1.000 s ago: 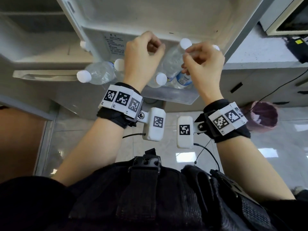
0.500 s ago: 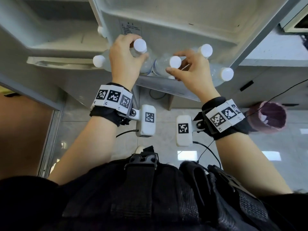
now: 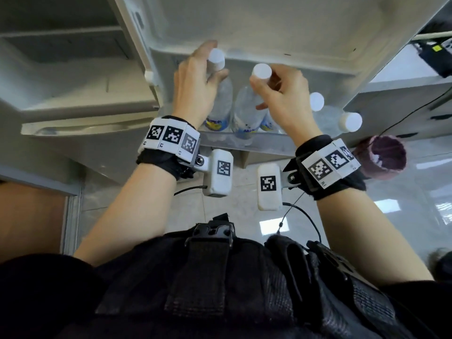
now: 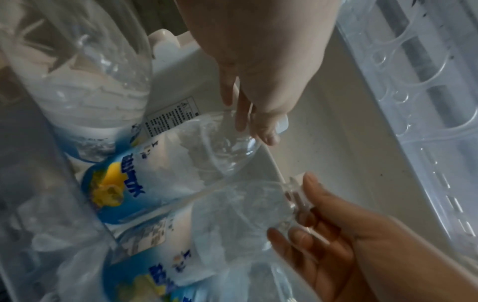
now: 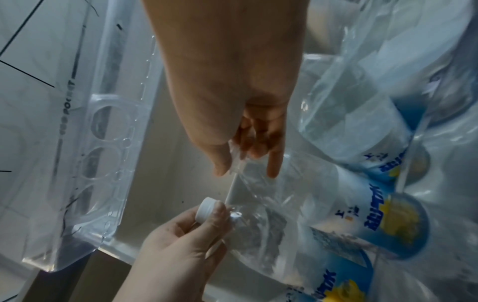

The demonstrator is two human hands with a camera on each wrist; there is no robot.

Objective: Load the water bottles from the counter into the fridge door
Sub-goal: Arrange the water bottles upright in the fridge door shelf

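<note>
at twelve o'clock in the head view, the open fridge door (image 3: 281,25) faces the person, and its bottom door shelf (image 3: 244,140) carries a row of water bottles with white caps and blue-and-yellow labels. the left hand (image 3: 195,79) is curled round the neck of the left bottle (image 3: 221,99), thumb and fingers closed just below its cap (image 3: 216,58); the right wrist view shows the same grip, fingers wrapped beside the white cap (image 5: 205,207). the right hand (image 3: 283,94) pinches the neck of the next bottle (image 3: 247,106) at about one o'clock from the left one, its cap (image 3: 261,72) standing clear above the fingers. both bottles stand nearly upright in the shelf, side by side and touching or almost so. at three o'clock from the right hand two more bottles sit in the same shelf, showing only a cap (image 3: 316,101) and another cap (image 3: 351,122) past the wrist. a clear egg tray (image 4: 419,85) sits higher on the door in the wrist views. a dark red bin (image 3: 381,157) stands on the floor at four o'clock
</note>
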